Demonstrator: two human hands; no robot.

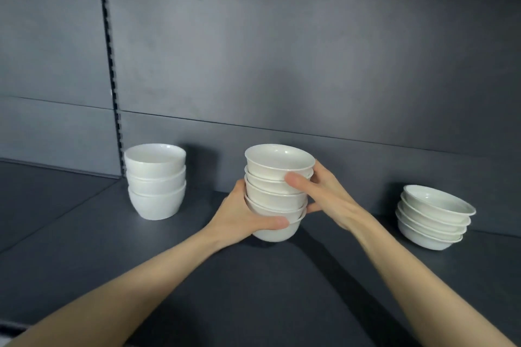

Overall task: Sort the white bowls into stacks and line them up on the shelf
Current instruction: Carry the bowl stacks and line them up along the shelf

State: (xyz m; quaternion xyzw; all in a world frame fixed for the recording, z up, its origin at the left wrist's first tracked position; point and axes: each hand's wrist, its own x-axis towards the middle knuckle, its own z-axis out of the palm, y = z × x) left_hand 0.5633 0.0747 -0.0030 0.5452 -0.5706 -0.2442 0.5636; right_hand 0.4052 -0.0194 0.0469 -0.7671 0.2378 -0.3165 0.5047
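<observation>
Both hands clamp the middle stack [272,197]: left hand [242,214] curled round the lower bowls w/ thumb across the front, right hand [324,194] gripping the upper ones, thumb in front, fingers behind. Stack leans a bit; its base is on or just off the shelf [253,290], can't tell which. Well left of it sits the deep-bowl stack [156,183], 3 nested; well right, the shallow-bowl stack [434,217], lower & tilted. Looks nearly done: 3 sorts stacked, no loose bowls in view; what's left is seating this one & squaring the row. Glossy white glazed ware, prob. ceramic, round-sided, slick. Shelf is matte dark grey.
</observation>
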